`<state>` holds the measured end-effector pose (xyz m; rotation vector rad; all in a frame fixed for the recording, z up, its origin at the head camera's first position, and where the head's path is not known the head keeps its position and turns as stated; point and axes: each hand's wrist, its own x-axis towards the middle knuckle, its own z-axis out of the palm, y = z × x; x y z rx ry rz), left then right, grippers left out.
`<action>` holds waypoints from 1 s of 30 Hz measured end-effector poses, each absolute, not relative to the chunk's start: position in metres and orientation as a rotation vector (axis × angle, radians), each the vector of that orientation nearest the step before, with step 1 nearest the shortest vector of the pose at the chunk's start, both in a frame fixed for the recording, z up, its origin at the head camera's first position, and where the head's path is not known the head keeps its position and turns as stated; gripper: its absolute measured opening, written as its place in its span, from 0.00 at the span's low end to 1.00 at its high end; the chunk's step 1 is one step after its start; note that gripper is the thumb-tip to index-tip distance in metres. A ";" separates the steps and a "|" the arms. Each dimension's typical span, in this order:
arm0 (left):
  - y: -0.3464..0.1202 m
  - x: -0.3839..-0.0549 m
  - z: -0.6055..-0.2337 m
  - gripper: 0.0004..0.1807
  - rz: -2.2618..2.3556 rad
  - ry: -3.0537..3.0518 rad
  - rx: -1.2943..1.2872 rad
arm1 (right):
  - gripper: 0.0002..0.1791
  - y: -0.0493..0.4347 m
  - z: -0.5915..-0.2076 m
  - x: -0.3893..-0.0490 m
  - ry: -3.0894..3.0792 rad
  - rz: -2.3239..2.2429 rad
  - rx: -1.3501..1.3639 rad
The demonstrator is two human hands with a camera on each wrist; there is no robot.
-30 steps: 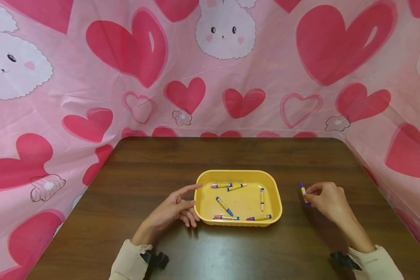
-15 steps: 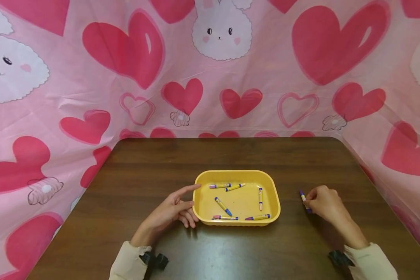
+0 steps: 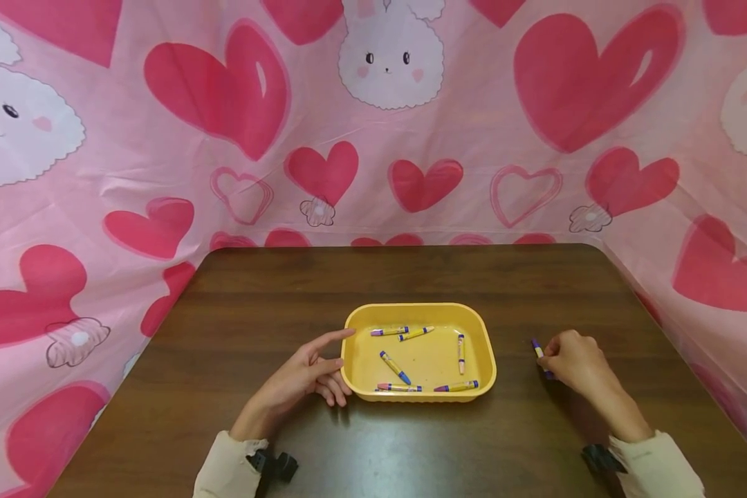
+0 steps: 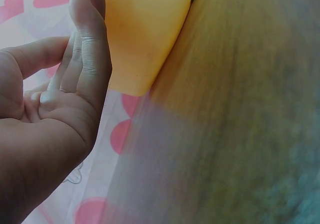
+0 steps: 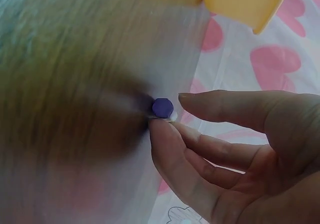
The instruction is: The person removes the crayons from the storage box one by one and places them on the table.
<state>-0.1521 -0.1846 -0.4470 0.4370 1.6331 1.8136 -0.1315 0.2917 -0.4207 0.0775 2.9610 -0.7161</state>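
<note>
Pink heart-print cloth [image 3: 411, 131] behind; brown worktop [image 3: 274, 290] before it. Yellow tray [image 3: 423, 397] mid-worktop. Left hand [image 3: 300, 375] spread at tray's left rim. Right hand [image 3: 575, 363], well right of tray, fingers about purple-ended crayon [image 3: 538, 348]; whether pinched, cannot tell. Several crayons [image 3: 395, 368] scattered inside tray.

Left sleeve [image 3: 225, 470] and right sleeve [image 3: 658, 467] match: plain cream fabric, loose, creased, cuffs slightly ruffled at the edge where they end near the wrist. Matte black hardware on the inner side of each cuff: left wrist unit [image 3: 283, 467] has a stubby rounded block, right wrist unit [image 3: 601, 459] is a similar dark lump, fine detail too small to read. Left hand [image 3: 308, 375] and right hand [image 3: 577, 360] bare.
</note>
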 end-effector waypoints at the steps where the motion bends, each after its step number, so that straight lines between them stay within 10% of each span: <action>1: -0.185 -0.152 -0.447 0.33 1.814 1.632 0.436 | 0.09 0.292 -0.420 -0.131 2.967 -0.710 0.075; 30: -0.184 -0.150 -0.446 0.32 1.839 1.603 0.421 | 0.06 0.232 -0.357 -0.119 3.228 -0.870 -0.387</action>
